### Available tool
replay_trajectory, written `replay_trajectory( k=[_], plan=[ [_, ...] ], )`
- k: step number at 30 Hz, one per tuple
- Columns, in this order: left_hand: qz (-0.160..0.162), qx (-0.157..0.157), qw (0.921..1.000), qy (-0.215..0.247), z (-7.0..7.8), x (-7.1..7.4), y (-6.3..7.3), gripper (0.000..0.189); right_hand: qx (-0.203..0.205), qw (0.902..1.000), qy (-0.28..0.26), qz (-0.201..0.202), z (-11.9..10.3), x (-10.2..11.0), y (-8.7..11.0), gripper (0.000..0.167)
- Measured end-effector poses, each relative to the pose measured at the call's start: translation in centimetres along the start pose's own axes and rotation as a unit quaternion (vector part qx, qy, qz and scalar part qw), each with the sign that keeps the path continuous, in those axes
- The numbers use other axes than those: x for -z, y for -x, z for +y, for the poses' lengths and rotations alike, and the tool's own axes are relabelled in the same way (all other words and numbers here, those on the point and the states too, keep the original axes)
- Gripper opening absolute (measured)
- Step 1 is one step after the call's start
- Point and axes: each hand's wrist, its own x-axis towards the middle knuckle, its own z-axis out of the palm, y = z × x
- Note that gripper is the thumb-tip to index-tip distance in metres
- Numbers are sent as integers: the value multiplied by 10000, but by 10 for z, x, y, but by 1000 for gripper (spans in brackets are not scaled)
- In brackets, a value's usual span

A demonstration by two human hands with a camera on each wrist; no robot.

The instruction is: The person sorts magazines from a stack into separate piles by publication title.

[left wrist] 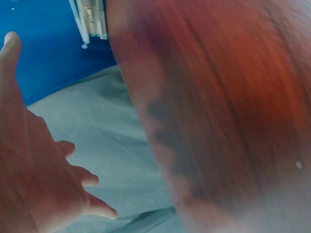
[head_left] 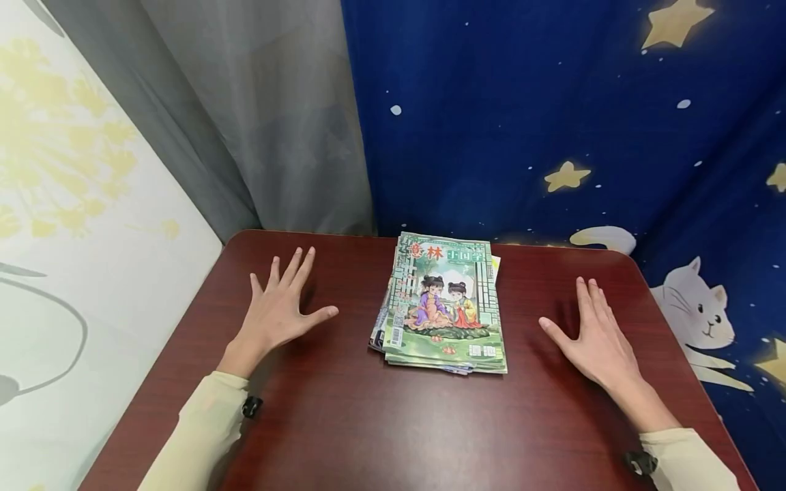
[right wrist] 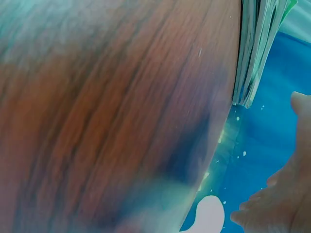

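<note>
A stack of magazines (head_left: 445,307) lies on the dark red table, its top cover green with two drawn figures. The lower ones stick out unevenly at the sides. To the left of the stack my left hand (head_left: 279,307) is held with fingers spread, touching nothing I can see. On the other side my right hand (head_left: 598,344) is also spread, thumb toward the magazines and apart from them. Page edges of the stack (left wrist: 92,19) show at the top of the left wrist view. The right wrist view also catches the stack's edges (right wrist: 255,53) at upper right.
The wooden table (head_left: 393,429) has rounded far corners. Behind it hang a grey curtain (head_left: 295,136) and a blue curtain (head_left: 479,123) with stars and a white cat. A white panel with yellow print (head_left: 92,204) stands along the left side.
</note>
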Motion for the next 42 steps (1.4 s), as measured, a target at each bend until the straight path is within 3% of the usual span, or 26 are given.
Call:
replay_trajectory(
  k=[6, 12, 21, 26, 30, 35, 42],
  plan=[
    [-27, -74, 9976, 689, 13, 6, 3, 112, 38, 9997, -207, 89, -1, -2, 2, 103],
    [248, -275, 9874, 1538, 29, 11, 4, 105, 160, 9994, -230, 193, -9, -2, 3, 100],
    [479, -369, 9781, 1989, 45, 12, -1, 92, 156, 9985, -380, 364, -28, -6, 0, 91],
    [651, -355, 9677, 2409, 57, 11, -8, 84, 124, 9984, -432, 355, -39, -12, -1, 86],
    [482, -452, 9623, 2639, 66, 7, -12, 74, 213, 9982, -505, 249, -47, -19, -1, 81],
    [-43, -418, 9598, 2775, 75, 0, -11, 48, 233, 9988, -374, -219, -58, -27, 2, 72],
    [-483, -176, 9646, 2585, 101, -10, -23, 26, 73, 9990, -188, -402, -66, -27, -2, 50]
  ],
)
